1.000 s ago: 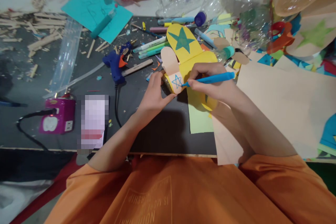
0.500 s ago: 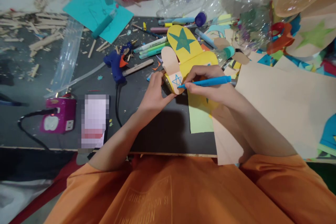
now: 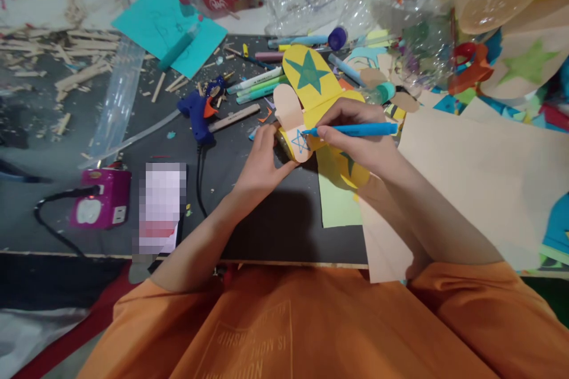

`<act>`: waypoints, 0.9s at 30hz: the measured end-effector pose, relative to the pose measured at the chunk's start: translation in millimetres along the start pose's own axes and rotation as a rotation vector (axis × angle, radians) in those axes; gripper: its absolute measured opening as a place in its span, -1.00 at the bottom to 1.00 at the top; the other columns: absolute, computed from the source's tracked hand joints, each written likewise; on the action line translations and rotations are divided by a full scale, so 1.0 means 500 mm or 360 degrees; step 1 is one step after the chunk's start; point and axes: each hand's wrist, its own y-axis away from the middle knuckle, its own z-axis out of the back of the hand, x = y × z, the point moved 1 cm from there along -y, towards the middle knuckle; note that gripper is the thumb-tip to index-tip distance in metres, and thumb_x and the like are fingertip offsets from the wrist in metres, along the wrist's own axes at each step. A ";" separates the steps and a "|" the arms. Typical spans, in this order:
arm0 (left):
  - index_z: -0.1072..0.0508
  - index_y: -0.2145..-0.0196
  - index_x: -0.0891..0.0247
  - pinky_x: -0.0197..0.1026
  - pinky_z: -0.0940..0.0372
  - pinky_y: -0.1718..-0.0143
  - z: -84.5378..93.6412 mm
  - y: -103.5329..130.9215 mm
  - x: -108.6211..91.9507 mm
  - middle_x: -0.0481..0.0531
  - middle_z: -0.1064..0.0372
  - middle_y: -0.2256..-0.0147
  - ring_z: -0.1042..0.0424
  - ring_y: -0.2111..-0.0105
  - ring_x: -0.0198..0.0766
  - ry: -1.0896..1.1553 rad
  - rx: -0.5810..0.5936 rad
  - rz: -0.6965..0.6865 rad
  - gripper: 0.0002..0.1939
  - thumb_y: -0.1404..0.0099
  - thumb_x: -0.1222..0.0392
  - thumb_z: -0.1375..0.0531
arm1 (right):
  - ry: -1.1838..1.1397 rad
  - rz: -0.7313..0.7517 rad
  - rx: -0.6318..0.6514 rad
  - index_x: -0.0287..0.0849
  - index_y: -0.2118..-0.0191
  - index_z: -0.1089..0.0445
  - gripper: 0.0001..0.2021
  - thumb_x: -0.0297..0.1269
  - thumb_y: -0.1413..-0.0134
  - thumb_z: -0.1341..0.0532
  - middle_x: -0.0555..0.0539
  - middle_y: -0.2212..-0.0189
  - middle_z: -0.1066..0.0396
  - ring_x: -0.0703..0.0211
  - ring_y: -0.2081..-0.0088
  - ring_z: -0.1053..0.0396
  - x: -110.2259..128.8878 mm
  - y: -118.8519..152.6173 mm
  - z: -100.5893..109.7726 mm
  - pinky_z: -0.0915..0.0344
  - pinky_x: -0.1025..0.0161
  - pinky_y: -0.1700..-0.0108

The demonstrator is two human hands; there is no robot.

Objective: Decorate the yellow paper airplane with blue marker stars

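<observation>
My right hand [image 3: 355,130] grips a blue felt-tip pen [image 3: 368,129], its tip at the upper edge of a blue star outline. That star is drawn on the pale peach tail piece of a paper-covered craft model [image 3: 331,105]. Yellow paper wings with dark green stars spread from the model, which looks like a plane; a bottle-like body shows partly beneath. My left hand [image 3: 267,157] clasps the tail end, fingers on the far side and thumb at the near edge. Light green paper [image 3: 340,210] lies under the model.
A blue glue gun [image 3: 195,115] and several markers [image 3: 260,86] lie to the left and behind. Farther left are a magenta power adapter [image 3: 102,198] and a phone [image 3: 162,207]. Large peach sheets [image 3: 475,172] cover the right; clear plastic bottles [image 3: 311,6] crowd the back.
The pen tip has moved from the lower part of the star to its upper edge, and my right hand has shifted slightly. My left hand keeps its hold.
</observation>
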 end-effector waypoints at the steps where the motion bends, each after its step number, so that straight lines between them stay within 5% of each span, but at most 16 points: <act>1: -0.21 -0.24 0.15 0.11 -0.36 -0.18 0.001 0.000 -0.001 0.26 -0.31 -0.18 -0.34 -0.22 0.10 0.0004 -0.0004 -0.0010 -0.30 -0.28 -0.05 -0.38 | 0.0000 0.0013 0.0003 -0.11 0.45 -0.39 -0.83 -0.23 -0.07 -0.35 0.04 0.51 -0.41 0.25 0.48 -0.30 -0.001 0.000 -0.002 -0.27 0.23 0.40; 10: -0.24 -0.20 0.19 0.02 -0.41 -0.10 0.002 -0.005 -0.009 0.23 -0.35 -0.13 -0.39 -0.14 0.04 -0.0029 -0.0010 0.0030 -0.32 -0.25 -0.04 -0.40 | 0.0074 0.0061 0.0056 -0.14 0.41 -0.43 -0.71 -0.04 -0.15 -0.35 0.02 0.49 -0.41 0.23 0.41 -0.31 -0.013 0.003 -0.007 -0.23 0.26 0.37; 27: -0.24 -0.20 0.16 0.06 -0.41 -0.11 0.000 -0.004 -0.003 0.22 -0.34 -0.12 -0.39 -0.15 0.06 0.0008 -0.0013 0.0011 -0.32 -0.27 -0.13 -0.38 | 0.0048 0.0034 0.0048 -0.13 0.43 -0.44 -0.78 -0.15 -0.14 -0.36 0.03 0.48 -0.42 0.23 0.40 -0.32 -0.011 0.004 -0.005 -0.23 0.25 0.37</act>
